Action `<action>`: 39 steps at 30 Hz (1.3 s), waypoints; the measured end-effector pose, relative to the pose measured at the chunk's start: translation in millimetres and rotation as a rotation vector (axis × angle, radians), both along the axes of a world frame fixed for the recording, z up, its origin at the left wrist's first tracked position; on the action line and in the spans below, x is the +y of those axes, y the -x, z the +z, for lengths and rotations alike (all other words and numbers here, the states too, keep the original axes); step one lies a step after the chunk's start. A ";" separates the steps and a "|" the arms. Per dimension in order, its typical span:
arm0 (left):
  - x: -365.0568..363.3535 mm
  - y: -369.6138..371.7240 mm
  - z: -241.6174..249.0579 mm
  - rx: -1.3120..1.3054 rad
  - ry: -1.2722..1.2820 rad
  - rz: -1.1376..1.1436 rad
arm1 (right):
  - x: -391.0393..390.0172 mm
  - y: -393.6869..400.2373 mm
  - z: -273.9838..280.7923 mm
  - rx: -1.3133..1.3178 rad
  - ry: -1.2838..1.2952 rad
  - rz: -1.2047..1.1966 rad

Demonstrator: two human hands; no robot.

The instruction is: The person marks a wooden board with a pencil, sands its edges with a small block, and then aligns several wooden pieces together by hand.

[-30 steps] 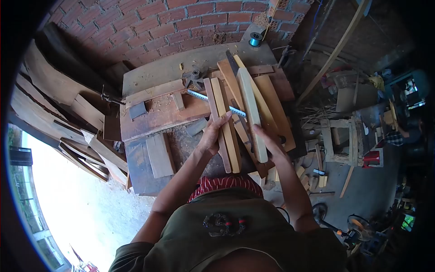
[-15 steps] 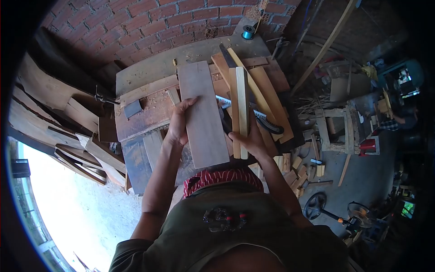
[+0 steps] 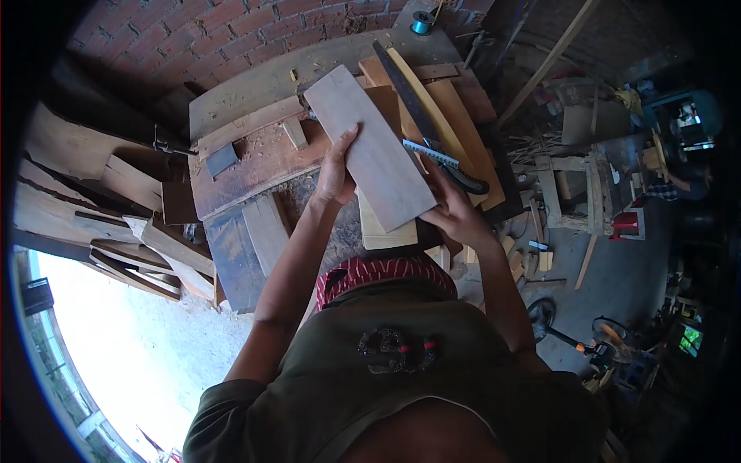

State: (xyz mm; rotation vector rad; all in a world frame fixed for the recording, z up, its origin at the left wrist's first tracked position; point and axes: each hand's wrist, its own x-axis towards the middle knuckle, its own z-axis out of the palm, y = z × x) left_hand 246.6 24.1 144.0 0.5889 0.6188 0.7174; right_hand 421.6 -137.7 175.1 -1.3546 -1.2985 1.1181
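My left hand (image 3: 337, 171) is closed on the long edge of a flat greyish-brown wooden board (image 3: 374, 147), its thumb lying on the upper face. At the board's lower right corner, my right hand (image 3: 457, 212) is closed, its fingers partly hidden along the edge. A pale wooden piece (image 3: 386, 230) shows beneath the board; whether my right fingers also grip it is hidden. Just beyond that hand lies a handsaw with a black handle (image 3: 465, 181). Near its blade is a white marked ruler or tape (image 3: 431, 153).
Long wooden strips (image 3: 455, 116) lie on the workbench (image 3: 324, 65). A grey sandpaper-like piece (image 3: 221, 160) and a small wood block (image 3: 294, 133) are at left. Clamps (image 3: 162, 143), a teal spool (image 3: 421, 23) and leaning planks (image 3: 139, 181) surround it. Another person (image 3: 683, 189) is far right.
The greyish board has tilted, its lower end swinging right to my right hand. The paired wood strips no longer stand upright in that hand; a pale piece now shows under the board.
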 end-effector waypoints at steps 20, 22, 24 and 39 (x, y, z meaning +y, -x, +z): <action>-21.2 107.1 -22.3 0.498 -0.813 -0.102 | 74.8 101.4 -103.0 0.001 0.051 0.178; -24.7 115.5 -21.9 0.525 -0.820 -0.140 | 71.7 104.5 -105.4 -0.026 0.132 0.226; -28.7 122.2 -19.2 0.498 -0.808 -0.096 | 77.1 103.1 -105.7 -0.242 0.104 0.351; -51.4 124.2 -3.2 0.470 -0.666 0.324 | 91.5 134.0 -34.9 0.314 -0.012 0.274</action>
